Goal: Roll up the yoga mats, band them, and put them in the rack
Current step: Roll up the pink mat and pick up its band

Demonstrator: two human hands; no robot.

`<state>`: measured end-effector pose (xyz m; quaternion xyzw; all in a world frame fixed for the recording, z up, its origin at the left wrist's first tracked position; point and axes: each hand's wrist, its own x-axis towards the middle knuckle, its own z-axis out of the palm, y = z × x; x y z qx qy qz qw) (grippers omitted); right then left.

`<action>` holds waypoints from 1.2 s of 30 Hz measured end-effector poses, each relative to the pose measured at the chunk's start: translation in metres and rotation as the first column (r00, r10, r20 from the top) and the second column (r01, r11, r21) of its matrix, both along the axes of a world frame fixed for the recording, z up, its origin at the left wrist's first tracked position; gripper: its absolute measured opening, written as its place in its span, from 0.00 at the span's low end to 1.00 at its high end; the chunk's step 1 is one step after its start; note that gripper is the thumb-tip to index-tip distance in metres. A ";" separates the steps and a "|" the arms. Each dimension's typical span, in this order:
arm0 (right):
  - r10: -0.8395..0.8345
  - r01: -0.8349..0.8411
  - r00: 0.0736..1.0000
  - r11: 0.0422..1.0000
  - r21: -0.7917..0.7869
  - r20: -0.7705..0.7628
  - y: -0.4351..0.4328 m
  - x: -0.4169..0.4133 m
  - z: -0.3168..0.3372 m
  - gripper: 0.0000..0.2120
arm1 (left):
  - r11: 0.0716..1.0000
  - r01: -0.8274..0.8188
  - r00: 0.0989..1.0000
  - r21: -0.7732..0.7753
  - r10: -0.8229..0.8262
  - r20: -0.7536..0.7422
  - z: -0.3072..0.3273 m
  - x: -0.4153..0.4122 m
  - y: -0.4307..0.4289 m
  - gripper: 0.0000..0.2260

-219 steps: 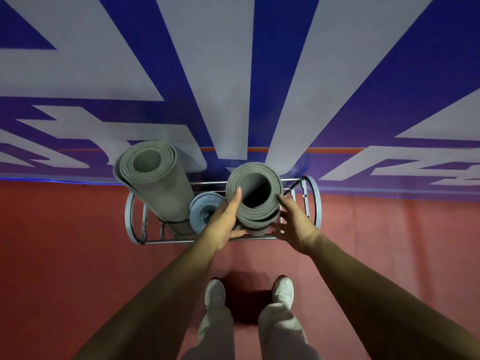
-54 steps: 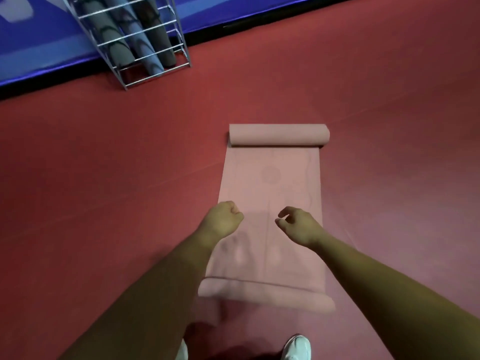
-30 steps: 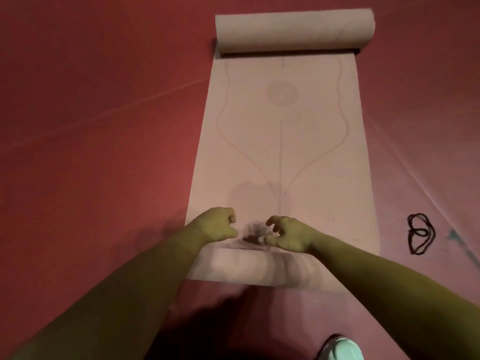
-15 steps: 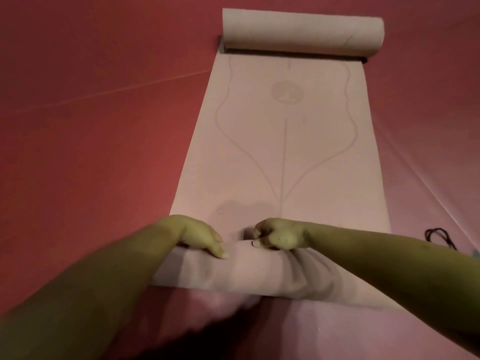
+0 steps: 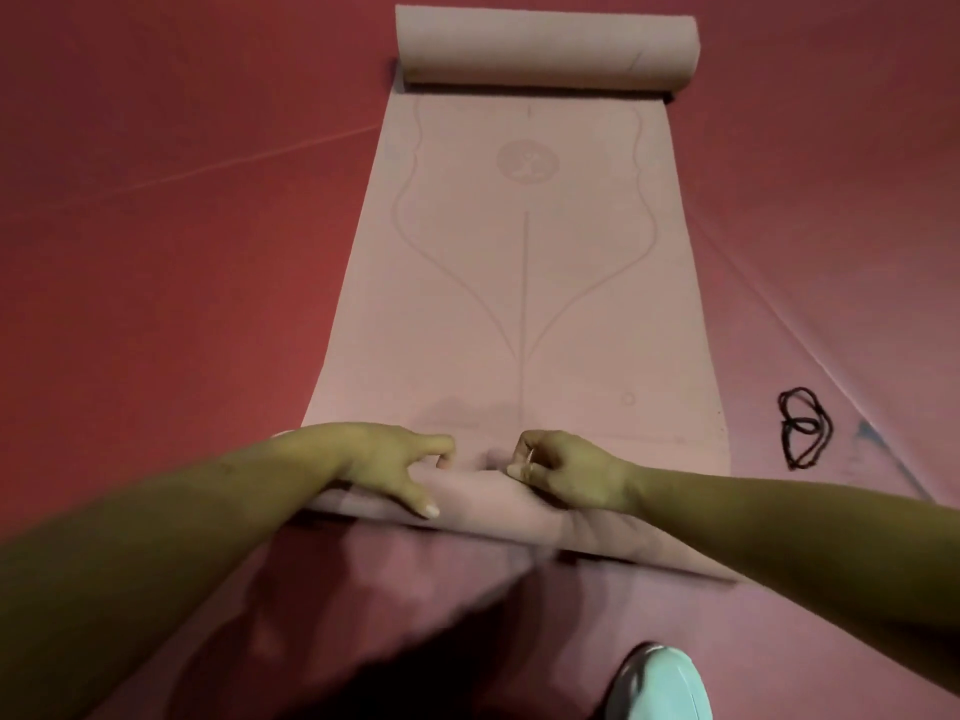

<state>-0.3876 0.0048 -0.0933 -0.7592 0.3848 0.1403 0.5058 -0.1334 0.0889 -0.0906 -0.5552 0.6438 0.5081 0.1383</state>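
A pink yoga mat (image 5: pixel 524 283) lies on the red floor, running away from me, with a faint line pattern and a round logo. Its far end is curled into a roll (image 5: pixel 545 46). Its near end is turned over into a small roll (image 5: pixel 483 504) under my hands. My left hand (image 5: pixel 395 459) lies over that near roll with fingers curled round it and the thumb toward me. My right hand (image 5: pixel 561 467) grips the same roll just right of centre, fingers curled tight. Black elastic bands (image 5: pixel 802 433) lie on the floor right of the mat.
Red floor (image 5: pixel 171 252) surrounds the mat on all sides, with a pale seam line running diagonally at the right. My white shoe (image 5: pixel 660 683) stands at the bottom right. The rack is out of view.
I walked from the rack to the pink mat and bent down. Both hands took hold of its near edge and turned it over; the near roll has moved slightly forward.
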 end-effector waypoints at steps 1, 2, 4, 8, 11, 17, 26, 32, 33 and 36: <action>0.066 -0.070 0.997 0.992 -0.103 -0.043 0.006 -0.015 -0.002 0.10 | 1.000 -0.010 1.000 -0.003 0.010 -0.003 -0.002 0.000 0.005 0.19; 0.132 -0.154 0.985 0.962 -0.224 -0.111 0.012 -0.031 -0.004 0.14 | 0.999 -0.031 1.000 -0.013 0.030 -0.007 -0.003 -0.001 0.011 0.16; 0.201 -0.275 0.953 0.886 -0.373 -0.225 0.025 -0.059 -0.009 0.23 | 0.996 -0.030 0.999 -0.087 0.032 0.024 -0.004 -0.003 0.019 0.11; 0.213 -0.264 0.962 0.883 -0.387 -0.169 0.040 -0.084 -0.030 0.29 | 0.962 0.095 0.984 -0.254 -0.053 0.168 -0.012 -0.021 0.035 0.10; 0.161 -0.181 0.983 0.938 -0.297 -0.090 0.037 -0.083 -0.049 0.19 | 0.945 -0.022 0.985 -0.325 0.076 0.155 -0.028 -0.029 0.049 0.10; 0.233 -0.245 0.969 0.951 -0.190 -0.084 0.020 -0.080 -0.044 0.24 | 0.939 -0.125 0.987 -0.320 0.151 0.059 -0.042 -0.038 0.065 0.04; 0.237 -0.277 0.957 0.919 -0.279 -0.169 0.036 -0.074 -0.070 0.20 | 0.987 0.005 0.982 -0.159 0.026 0.188 -0.062 -0.026 0.057 0.26; 0.152 -0.175 0.979 0.967 -0.184 -0.134 0.042 -0.085 -0.070 0.18 | 0.974 0.049 0.973 -0.222 0.004 0.232 -0.071 -0.039 0.057 0.21; 0.159 -0.179 0.981 0.964 -0.197 -0.111 0.037 -0.085 -0.068 0.21 | 0.978 0.035 0.974 -0.206 0.012 0.225 -0.071 -0.039 0.056 0.20; 0.291 -0.324 0.946 0.879 -0.348 -0.146 0.029 -0.091 -0.061 0.27 | 0.992 -0.012 0.983 -0.128 0.036 0.181 -0.068 -0.040 0.056 0.18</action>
